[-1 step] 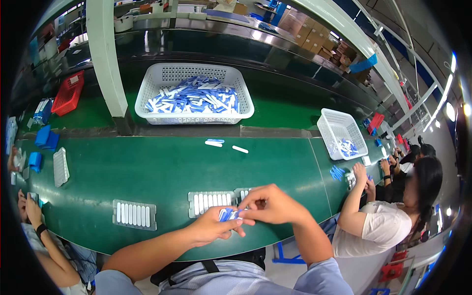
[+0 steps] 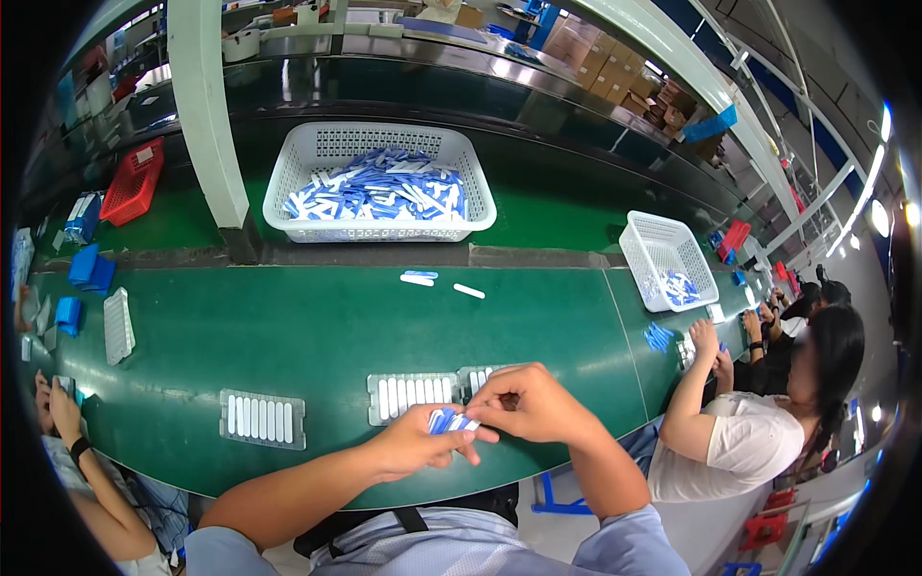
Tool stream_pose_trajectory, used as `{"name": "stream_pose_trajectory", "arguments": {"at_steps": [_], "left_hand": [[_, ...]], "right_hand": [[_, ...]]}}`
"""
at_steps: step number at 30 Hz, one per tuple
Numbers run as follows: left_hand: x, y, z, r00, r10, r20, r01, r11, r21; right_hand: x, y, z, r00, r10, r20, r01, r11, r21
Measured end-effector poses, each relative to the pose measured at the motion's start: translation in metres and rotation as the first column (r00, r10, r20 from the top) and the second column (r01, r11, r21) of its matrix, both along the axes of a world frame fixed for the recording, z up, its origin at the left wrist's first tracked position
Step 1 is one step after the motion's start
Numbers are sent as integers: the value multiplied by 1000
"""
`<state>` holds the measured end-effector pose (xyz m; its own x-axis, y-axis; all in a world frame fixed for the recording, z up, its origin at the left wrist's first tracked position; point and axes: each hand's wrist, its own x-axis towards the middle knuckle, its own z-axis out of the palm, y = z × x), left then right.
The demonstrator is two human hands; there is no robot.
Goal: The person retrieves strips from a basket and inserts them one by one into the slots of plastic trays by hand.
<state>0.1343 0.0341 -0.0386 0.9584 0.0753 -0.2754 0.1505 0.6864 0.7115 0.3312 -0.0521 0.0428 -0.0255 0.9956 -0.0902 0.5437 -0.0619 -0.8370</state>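
My left hand (image 2: 419,444) is closed around a bunch of small flat blue-and-white strips (image 2: 448,420), which lie across its palm and fingers. Thumb and fingertips of my right hand (image 2: 523,403) pinch at the right end of this bunch; the strip between them is partly hidden. Just beyond my hands lies a clear plastic tray (image 2: 373,411) with several white strips (image 2: 415,392) side by side in it. A second clear tray (image 2: 465,372) is partly covered by my right hand. To the left sits another filled clear tray (image 2: 300,434).
Loose strips (image 2: 469,291) lie mid-table. A white basket (image 2: 284,206) heaped with strips stands at the back, beside a post (image 2: 206,115). Rightward are a smaller white basket (image 2: 663,230) and a co-worker (image 2: 735,442). Another person's hands (image 2: 63,413) work at far left.
My right hand has shifted very slightly at the bunch of strips. The trays and baskets stay where they were.
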Motion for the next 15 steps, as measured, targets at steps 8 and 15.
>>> {"name": "stream_pose_trajectory", "arguments": {"at_steps": [8, 15], "left_hand": [[1, -2, 2, 999, 41, -15, -41, 999, -20], [1, -3, 5, 995, 95, -2, -95, 994, -45]], "right_hand": [[35, -27, -24, 843, -399, 361, 138, 808, 572], [34, -38, -37, 800, -67, 596, -151, 939, 309]]}}
